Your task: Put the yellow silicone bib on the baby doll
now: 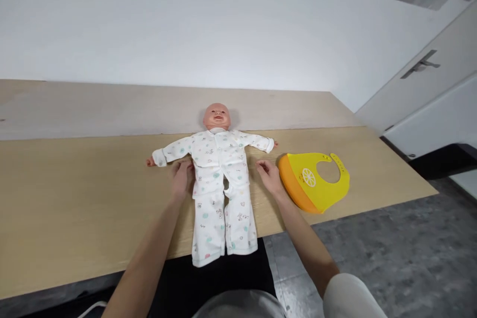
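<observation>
A baby doll (217, 117) lies face up on the wooden table, its arms spread to both sides. It wears a white printed top (219, 151) and matching white trousers (208, 223), whose leg ends reach past the table's front edge. Beside the doll's waist, under its outstretched sleeve, is my left hand (182, 178), slightly blurred, with loosely bent fingers close to the top. My right hand (269, 176) rests on the other side, a little apart from the clothes, fingers loosely curved with nothing in them. A yellow bib (320, 179) with an orange pocket lies just right of that hand.
The wooden table (93, 198) runs along a white wall (167, 25), with a paler board strip (93, 109) at the back. To the right are a door handle (421, 64), a dark object (443, 160) and grey floor (372, 253).
</observation>
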Action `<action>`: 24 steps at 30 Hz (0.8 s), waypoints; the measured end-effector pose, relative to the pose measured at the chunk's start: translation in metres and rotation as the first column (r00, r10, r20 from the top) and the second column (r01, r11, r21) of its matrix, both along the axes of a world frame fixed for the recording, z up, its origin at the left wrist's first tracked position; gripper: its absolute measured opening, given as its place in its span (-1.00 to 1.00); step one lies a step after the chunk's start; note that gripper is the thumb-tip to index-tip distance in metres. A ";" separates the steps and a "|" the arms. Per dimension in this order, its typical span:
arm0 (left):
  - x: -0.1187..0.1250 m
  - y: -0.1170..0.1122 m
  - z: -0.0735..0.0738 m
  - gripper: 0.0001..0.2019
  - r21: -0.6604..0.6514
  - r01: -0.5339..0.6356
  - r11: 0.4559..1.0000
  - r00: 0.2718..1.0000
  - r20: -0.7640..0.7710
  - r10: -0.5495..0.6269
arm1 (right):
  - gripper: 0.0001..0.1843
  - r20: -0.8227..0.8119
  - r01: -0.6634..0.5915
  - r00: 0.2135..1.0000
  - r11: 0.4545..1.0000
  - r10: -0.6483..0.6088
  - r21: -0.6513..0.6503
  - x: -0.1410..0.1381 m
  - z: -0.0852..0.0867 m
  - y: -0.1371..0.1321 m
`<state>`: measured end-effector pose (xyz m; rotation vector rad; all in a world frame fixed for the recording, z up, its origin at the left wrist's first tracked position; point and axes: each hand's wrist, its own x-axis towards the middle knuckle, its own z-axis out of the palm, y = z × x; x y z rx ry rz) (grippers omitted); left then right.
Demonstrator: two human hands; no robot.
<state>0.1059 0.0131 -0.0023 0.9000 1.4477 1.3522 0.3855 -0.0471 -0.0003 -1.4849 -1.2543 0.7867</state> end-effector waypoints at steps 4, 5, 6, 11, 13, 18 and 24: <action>-0.005 0.008 -0.010 -0.89 0.083 -0.087 0.993 0.944 -0.311 0.109 | -0.68 0.057 0.042 0.998 0.999 -0.041 -0.008 0.041 0.003 -0.038; -0.005 0.008 -0.011 -0.88 0.091 -0.073 0.993 0.933 -0.347 0.101 | -0.68 0.098 0.107 0.989 0.994 -0.106 -0.004 0.057 0.007 -0.050; -0.005 0.007 -0.012 -0.87 0.095 -0.068 0.993 0.920 -0.379 0.099 | -0.69 0.152 0.221 0.964 0.975 -0.219 0.005 0.077 0.012 -0.063; -0.004 0.004 -0.012 -0.88 0.112 -0.014 0.994 0.900 -0.432 0.061 | -0.65 0.168 0.627 0.773 0.777 -0.612 -0.051 0.190 0.036 -0.109; -0.005 0.004 -0.012 -0.88 0.144 0.026 0.989 0.897 -0.440 0.041 | -0.69 0.113 0.719 0.692 0.667 -0.713 -0.196 0.223 0.040 -0.115; -0.006 0.003 -0.013 -0.86 0.145 0.026 0.989 0.915 -0.403 0.036 | -0.80 -0.035 0.674 0.659 0.611 -0.751 -0.415 0.250 0.039 -0.114; -0.006 0.003 -0.013 -0.87 0.178 0.017 0.984 0.944 -0.329 0.043 | -0.86 -0.066 0.663 0.627 0.576 -0.776 -0.477 0.236 0.027 -0.111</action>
